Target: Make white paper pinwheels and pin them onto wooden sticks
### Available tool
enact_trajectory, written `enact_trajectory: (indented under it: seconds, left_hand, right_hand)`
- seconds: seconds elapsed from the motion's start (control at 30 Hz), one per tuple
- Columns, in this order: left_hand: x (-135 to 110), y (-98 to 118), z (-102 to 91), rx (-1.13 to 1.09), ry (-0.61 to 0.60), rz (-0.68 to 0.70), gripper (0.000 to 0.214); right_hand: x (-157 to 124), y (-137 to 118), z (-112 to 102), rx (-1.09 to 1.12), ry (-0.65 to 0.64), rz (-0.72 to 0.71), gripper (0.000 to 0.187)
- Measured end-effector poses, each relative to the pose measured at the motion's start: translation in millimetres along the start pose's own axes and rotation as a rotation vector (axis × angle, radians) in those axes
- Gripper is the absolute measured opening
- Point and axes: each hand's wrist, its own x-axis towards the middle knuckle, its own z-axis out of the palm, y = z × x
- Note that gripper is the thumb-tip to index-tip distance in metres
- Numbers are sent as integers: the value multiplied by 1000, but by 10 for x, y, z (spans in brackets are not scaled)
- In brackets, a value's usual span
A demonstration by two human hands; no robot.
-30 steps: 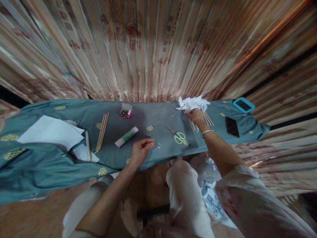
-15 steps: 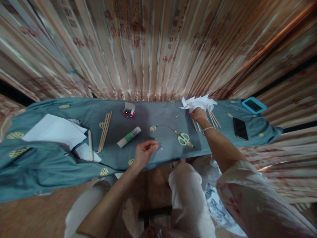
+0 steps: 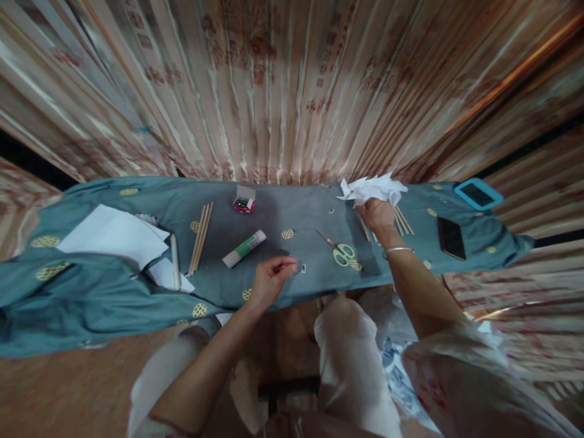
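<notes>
My left hand (image 3: 270, 281) hovers over the near edge of the cloth with thumb and fingers pinched together. Whatever lies between the fingertips is too small to make out. Just right of them is a tiny white-and-dark tag (image 3: 303, 268). Farther right, my right hand (image 3: 378, 216) is closed at the near side of a pile of white paper pinwheels (image 3: 371, 187), seemingly on one of them; its fingertips are partly hidden. Thin wooden sticks (image 3: 404, 220) stick out from under the pile. Green-handled scissors (image 3: 342, 254) lie between the hands.
A glue stick (image 3: 244, 248), wooden sticks (image 3: 201, 238) and a small red open box (image 3: 244, 200) are left of centre. White paper sheets (image 3: 114, 234) and a pale rod (image 3: 175, 261) lie farther left. A black phone (image 3: 451, 238) and blue-framed device (image 3: 479, 193) are at right.
The whole view has shifted slightly, moving the table items a little rightward. My right hand stays at the pinwheels and my left hand stays pinched beside the tag.
</notes>
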Motion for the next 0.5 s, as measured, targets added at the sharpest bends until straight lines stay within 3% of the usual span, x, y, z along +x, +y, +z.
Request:
enact_trajectory:
  seconds: [0.07, 0.13, 0.27, 0.37, 0.5]
  left_hand:
    - [-24, 23, 9, 7, -9, 17, 23]
    - [-49, 37, 17, 14, -18, 34, 21]
    - [-107, 45, 6, 33, -7, 30, 26]
    - [-158, 68, -31, 34, 0, 16, 30]
    - [-242, 128, -93, 47, -7, 9, 37]
  right_hand:
    - [-207, -185, -37, -23, 11, -63, 35]
    - [-475, -429, -11, 76, -24, -222, 32]
    - [-946, -888, 201, 257, -140, -483, 31]
    - [-1058, -1070, 391, 330, -85, -595, 36]
    - [-1028, -1145, 575, 338, -42, -620, 45]
